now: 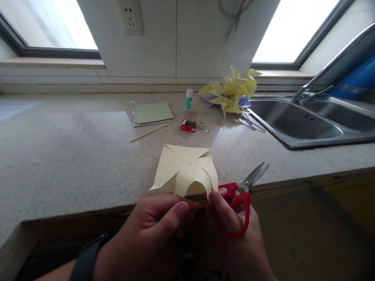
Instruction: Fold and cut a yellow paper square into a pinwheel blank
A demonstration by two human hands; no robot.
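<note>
A pale yellow square of paper (pixel 172 160) with cuts running in from its corners lies at the counter's front edge. Its near flap is bent up into an arch. My right hand (pixel 234 222) pinches a corner of this flap between thumb and finger. The same hand also holds red-handled scissors (pixel 244 189), whose slightly parted blades point away to the right. My left hand (pixel 161 222) is closed at the arch's left foot, thumb over the fingers. A small dark, thin tip shows between the hands; what the left fingers grip is hidden.
Behind the paper are a wooden stick (pixel 154 130), a stack of coloured paper (pixel 154 112), a glue stick (pixel 189 98), a small red box (pixel 188 125) and a tape roll (pixel 202 124). Yellow paper pinwheels (pixel 234 91) lie beside the steel sink (pixel 293 117).
</note>
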